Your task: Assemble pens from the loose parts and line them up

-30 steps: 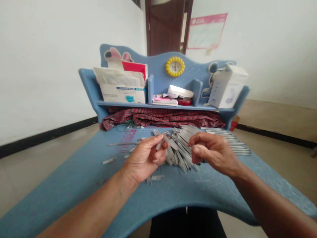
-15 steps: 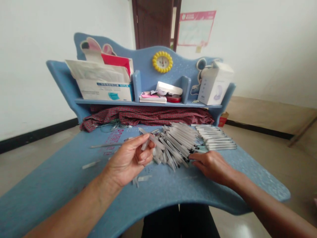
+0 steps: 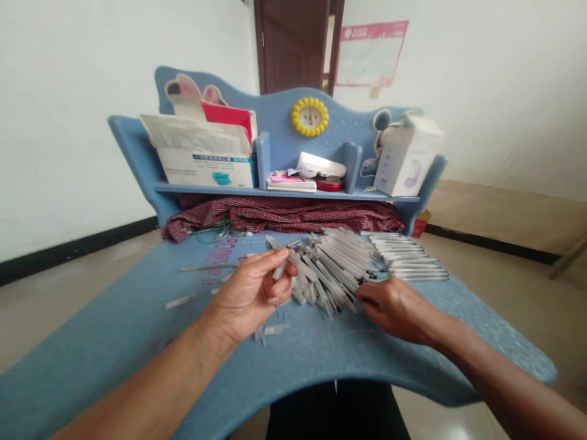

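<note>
Between the thumb and fingers of my left hand [image 3: 250, 293] is a translucent pen cap [image 3: 280, 269], raised over the left side of a heap of pens. More clear caps [image 3: 300, 287] lie loose just behind it. The clear-barrelled pens [image 3: 339, 256] are piled in the middle of the desk, many with black ends towards me. My right hand [image 3: 394, 308] is closed at the right front of this pile, its fingertips pinching the black end of a pen; most of that grip is hidden by the fingers. Right of the pile lies a neat row of pens [image 3: 410, 256].
A few loose caps [image 3: 180, 301] and a thin rod [image 3: 206, 267] lie on the blue desk [image 3: 114, 348]. Folded checked cloth [image 3: 293, 214] fills the space under the shelf. Above stand a mask box [image 3: 206, 168], a red tin [image 3: 329, 184] and a white box [image 3: 408, 159].
The view has shifted slightly, so everything sits further right. My right fingers have curled closer together at the pens' black ends. My left hand keeps its hold on the cap.
</note>
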`<move>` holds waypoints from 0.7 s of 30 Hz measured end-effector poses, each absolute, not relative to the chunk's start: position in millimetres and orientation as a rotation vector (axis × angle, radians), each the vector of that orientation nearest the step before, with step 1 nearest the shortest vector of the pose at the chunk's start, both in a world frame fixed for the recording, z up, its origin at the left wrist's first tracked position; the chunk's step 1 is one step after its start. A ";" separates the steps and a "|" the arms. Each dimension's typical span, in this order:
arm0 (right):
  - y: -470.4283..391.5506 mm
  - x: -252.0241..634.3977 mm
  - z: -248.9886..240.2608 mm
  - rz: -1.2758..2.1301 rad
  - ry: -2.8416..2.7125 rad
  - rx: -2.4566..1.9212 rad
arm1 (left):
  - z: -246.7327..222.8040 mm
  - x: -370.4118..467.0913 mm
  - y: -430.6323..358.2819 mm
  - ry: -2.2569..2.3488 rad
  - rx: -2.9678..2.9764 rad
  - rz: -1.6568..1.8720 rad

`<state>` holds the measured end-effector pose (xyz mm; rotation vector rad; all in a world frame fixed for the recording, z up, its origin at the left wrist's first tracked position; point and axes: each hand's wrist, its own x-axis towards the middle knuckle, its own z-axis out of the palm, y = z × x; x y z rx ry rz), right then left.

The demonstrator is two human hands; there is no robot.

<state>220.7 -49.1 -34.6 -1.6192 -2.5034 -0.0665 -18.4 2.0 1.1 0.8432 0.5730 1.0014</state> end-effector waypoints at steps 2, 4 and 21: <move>-54.3 219.2 -28.1 0.128 -2.408 -1.562 | 0.3 -18.4 2.2 0.574 0.851 1.002; -60.5 215.2 -22.2 0.350 -2.292 -1.484 | -0.7 -18.1 2.0 0.573 0.854 1.005; -73.9 154.7 -6.9 0.887 -1.595 -1.095 | -7.3 -13.8 -2.2 0.702 1.003 1.015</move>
